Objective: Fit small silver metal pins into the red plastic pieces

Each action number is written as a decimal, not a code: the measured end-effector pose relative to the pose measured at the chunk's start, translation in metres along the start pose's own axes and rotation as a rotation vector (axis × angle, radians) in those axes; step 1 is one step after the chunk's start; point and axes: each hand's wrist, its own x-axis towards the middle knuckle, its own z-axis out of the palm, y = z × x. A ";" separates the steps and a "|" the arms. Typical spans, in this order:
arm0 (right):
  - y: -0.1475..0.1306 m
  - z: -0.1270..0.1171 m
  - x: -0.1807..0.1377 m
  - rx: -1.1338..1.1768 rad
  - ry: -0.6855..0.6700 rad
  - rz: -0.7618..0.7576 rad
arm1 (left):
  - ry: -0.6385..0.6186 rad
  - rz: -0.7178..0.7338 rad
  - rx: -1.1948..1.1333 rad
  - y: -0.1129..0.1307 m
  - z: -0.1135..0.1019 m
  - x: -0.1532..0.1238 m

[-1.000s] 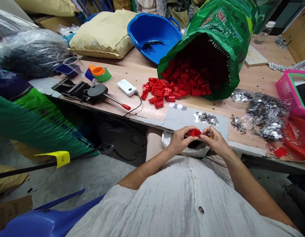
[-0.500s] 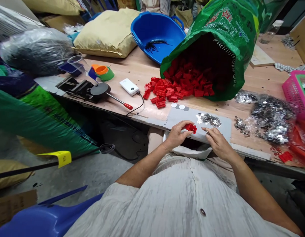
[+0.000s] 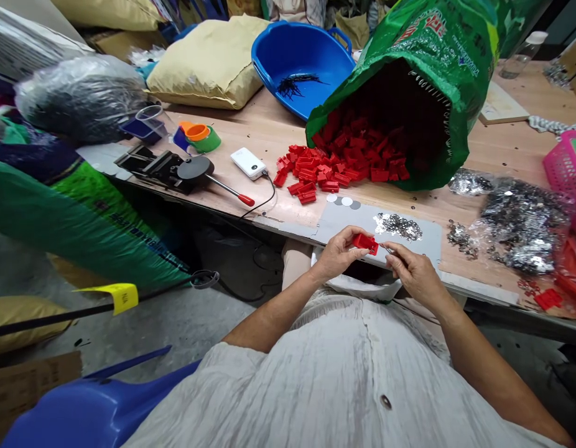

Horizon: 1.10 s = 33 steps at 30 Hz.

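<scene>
The red plastic piece point(image 3: 362, 242) is pinched between thumb and fingers of the left hand point(image 3: 337, 254), at the near edge of the grey mat point(image 3: 332, 230), its open end turned towards the right hand point(image 3: 412, 267). The right fingers are closed on a slender tool point(image 3: 387, 248) with its tip right by that end; I cannot tell whether they touch. This piece seems to be mid-handling; what sits inside it is too small to make out. Just below the desk's point(image 3: 292, 216) near edge a white bag point(image 3: 372, 290) gapes, too dark inside to show whether finished ones lie there. Towards the mat's right edge, loose metal parts point(image 3: 402, 226) lie in ample supply. Beyond the mat's far left corner, a heap of red pieces point(image 3: 311, 171) spills from the green sack point(image 3: 460, 87), so most appear yet to be done. Nearer the desk's right end, a clear bag point(image 3: 525, 224) holds more metal.
</scene>
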 end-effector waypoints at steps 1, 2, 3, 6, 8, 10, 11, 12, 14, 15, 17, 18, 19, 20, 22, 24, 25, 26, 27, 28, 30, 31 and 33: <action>0.000 0.000 -0.001 -0.004 0.000 0.003 | -0.007 0.006 -0.006 0.000 0.000 0.000; -0.001 -0.001 -0.001 0.000 0.000 0.006 | -0.015 0.013 -0.017 0.000 0.000 0.001; -0.001 -0.001 -0.001 0.008 -0.001 0.012 | -0.020 0.022 -0.029 -0.001 0.001 0.001; -0.002 -0.002 -0.001 0.058 -0.010 0.050 | -0.036 0.052 -0.058 -0.003 0.001 0.001; -0.003 -0.001 0.000 0.107 -0.010 0.080 | -0.043 0.064 -0.055 -0.003 0.002 0.000; -0.004 0.000 0.002 0.167 0.001 0.108 | -0.048 0.077 -0.019 -0.003 0.005 -0.002; -0.004 0.001 0.003 0.200 0.004 0.121 | -0.048 0.089 0.017 -0.002 0.007 -0.004; -0.004 0.002 0.004 0.241 0.003 0.133 | -0.045 0.105 0.069 -0.001 0.008 -0.006; -0.005 0.005 0.006 0.348 -0.020 0.159 | -0.033 0.148 0.206 0.001 0.012 -0.010; -0.005 0.006 0.008 0.409 -0.041 0.171 | -0.024 0.171 0.274 0.002 0.014 -0.012; -0.005 0.008 0.010 0.525 -0.077 0.190 | 0.001 0.190 0.350 0.002 0.017 -0.014; -0.004 0.008 0.010 0.564 -0.083 0.197 | 0.017 0.179 0.333 0.001 0.018 -0.015; -0.004 0.008 0.010 0.589 -0.076 0.200 | 0.037 0.154 0.271 -0.001 0.019 -0.014; -0.004 0.008 0.011 0.603 -0.058 0.196 | 0.062 0.115 0.173 -0.002 0.020 -0.014; -0.004 0.006 0.010 0.597 -0.012 0.164 | 0.120 0.003 -0.081 -0.005 0.022 -0.011; -0.005 0.003 0.010 0.532 0.034 0.087 | 0.154 -0.126 -0.314 -0.006 0.023 -0.009; -0.006 0.002 0.009 0.473 0.058 0.032 | 0.155 -0.186 -0.397 -0.005 0.024 -0.009; -0.007 0.000 0.009 0.401 0.081 -0.029 | 0.146 -0.237 -0.462 -0.004 0.024 -0.009; -0.009 -0.001 0.009 0.329 0.100 -0.088 | 0.133 -0.275 -0.513 -0.003 0.024 -0.009; -0.010 -0.002 0.009 0.265 0.113 -0.140 | 0.122 -0.300 -0.554 -0.002 0.024 -0.009; -0.013 -0.003 0.009 0.178 0.120 -0.206 | 0.114 -0.331 -0.620 -0.001 0.025 -0.010; -0.014 -0.003 0.009 0.152 0.122 -0.223 | 0.114 -0.343 -0.648 -0.001 0.025 -0.011; -0.015 -0.003 0.010 0.117 0.136 -0.247 | 0.115 -0.372 -0.693 -0.004 0.025 -0.012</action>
